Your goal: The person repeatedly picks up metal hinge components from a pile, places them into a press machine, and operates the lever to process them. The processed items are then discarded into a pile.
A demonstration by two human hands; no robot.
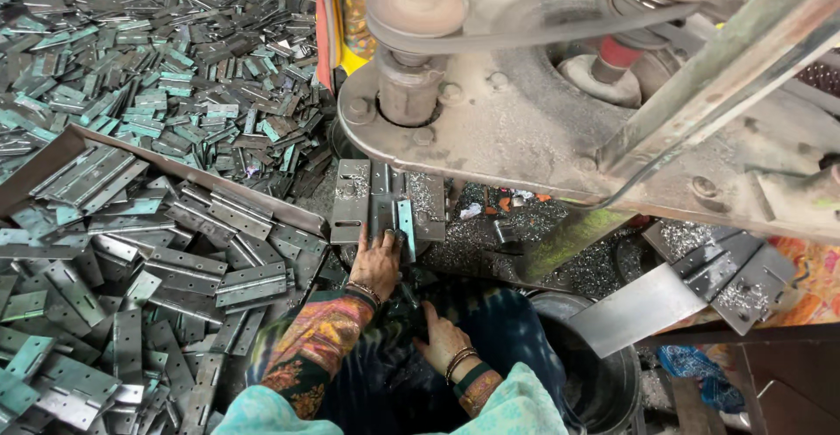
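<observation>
My left hand [377, 263] reaches forward to the machine's small work plate [353, 199] and presses a grey metal hinge [404, 222] into its slot, fingers closed around the hinge's near end. My right hand [441, 340] rests low over my dark lap, fingers spread on a dark cloth, with bangles at the wrist. Whether it holds a piece I cannot tell. Above the work plate hangs the dusty grey machine body [525, 120] with a pulley [416, 8] and a belt [542, 32].
A big heap of grey and greenish metal hinges [131, 251] fills the left side, split by a slanted metal strip [201, 177]. A dark bucket [604, 382] stands at the right below a sloping metal chute [639, 308]. Metal shavings [560, 251] lie under the machine.
</observation>
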